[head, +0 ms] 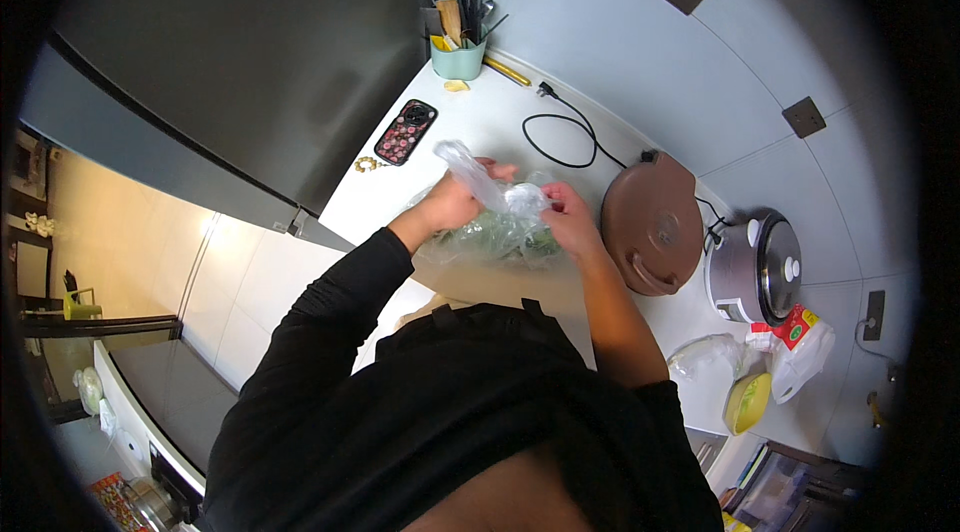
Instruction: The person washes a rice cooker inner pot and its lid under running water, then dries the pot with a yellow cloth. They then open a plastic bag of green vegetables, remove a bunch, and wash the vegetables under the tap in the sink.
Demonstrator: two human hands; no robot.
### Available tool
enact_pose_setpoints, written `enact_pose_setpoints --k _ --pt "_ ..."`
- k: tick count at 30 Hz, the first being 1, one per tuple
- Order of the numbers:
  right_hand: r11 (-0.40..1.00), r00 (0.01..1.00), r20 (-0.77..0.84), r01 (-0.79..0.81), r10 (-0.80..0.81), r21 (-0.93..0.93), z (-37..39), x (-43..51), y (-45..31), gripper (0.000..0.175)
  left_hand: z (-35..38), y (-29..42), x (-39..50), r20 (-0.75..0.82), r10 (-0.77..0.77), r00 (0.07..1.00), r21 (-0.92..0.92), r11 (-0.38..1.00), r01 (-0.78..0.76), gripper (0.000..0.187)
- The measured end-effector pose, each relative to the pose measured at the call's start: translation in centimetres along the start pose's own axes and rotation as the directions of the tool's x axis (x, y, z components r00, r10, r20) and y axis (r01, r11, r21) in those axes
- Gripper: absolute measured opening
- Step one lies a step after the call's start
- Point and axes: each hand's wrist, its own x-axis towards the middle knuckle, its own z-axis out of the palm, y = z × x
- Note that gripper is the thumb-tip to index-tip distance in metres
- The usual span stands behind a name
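Note:
A clear plastic bag (487, 235) with green leafy vegetables inside lies on the white counter (480, 111) in front of me. My left hand (459, 198) is at the bag's gathered upper part, with a loose flap of the plastic across it; some of its fingers are hidden behind the film. My right hand (568, 217) pinches the bunched plastic from the right side between thumb and fingers. Both hands are close together above the vegetables.
Beyond the hands lie a patterned phone (406, 132), a beaded bracelet (366, 165) and a black power cord (559, 117). A green utensil holder (458, 60) stands at the back. Rightward are a brown electric appliance (651, 228), a rice cooker (739, 269) and a yellow bowl (748, 403).

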Motion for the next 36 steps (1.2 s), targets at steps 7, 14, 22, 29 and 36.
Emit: enact_pose_setpoints --k 7,14,22,29,36 --pt "0.725 0.974 0.187 0.219 -0.125 -0.653 0.6 -1.4 -3.9 0.024 0.8 2.4 -0.3 0.175 -0.095 0.98 0.222 0.974 0.055 0.042" --pt "0.48 0.929 0.153 0.309 -0.336 -0.821 1.2 -2.8 -2.2 0.013 1.2 0.1 -2.3 0.105 -0.002 0.994 0.325 0.945 -0.033 0.016" --pt "0.843 0.941 -0.335 -0.147 -0.041 -0.518 -5.1 -2.9 -2.1 0.027 -3.5 -4.6 -3.4 -0.282 -0.455 0.845 -0.299 0.878 0.374 0.019" --pt "0.992 0.968 -0.217 0.126 -0.126 -0.013 -2.2 -2.6 -2.1 0.02 -1.1 0.9 -3.5 -0.325 0.044 0.945 0.341 0.937 0.074 0.041" --pt "0.979 0.879 -0.477 -0.081 -0.019 -0.189 -5.0 -1.2 -3.2 0.037 -5.0 -1.5 -2.5 -0.466 -0.425 0.776 -0.45 0.869 0.206 0.017"
